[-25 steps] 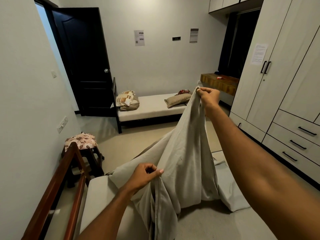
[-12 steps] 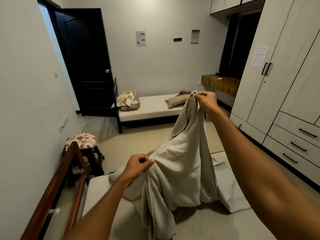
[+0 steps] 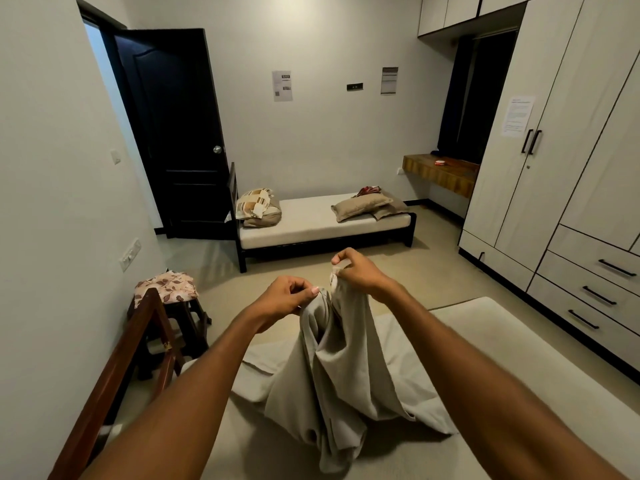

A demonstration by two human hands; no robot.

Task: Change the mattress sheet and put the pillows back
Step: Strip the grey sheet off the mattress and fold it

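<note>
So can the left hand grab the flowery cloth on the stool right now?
Probably not: the left hand is pinching the grey sheet, and the flowery cloth on the stool sits apart, beyond the wooden bed frame.

Grey-beige sheet (image 3: 332, 368): bunched, lifted at top edge, lower folds draped on bare mattress (image 3: 519, 358). Two brown pillows (image 3: 362, 205) lie on far bed (image 3: 311, 223).

left hand (image 3: 289, 295), right hand (image 3: 356, 270) — raised, pinching
</note>
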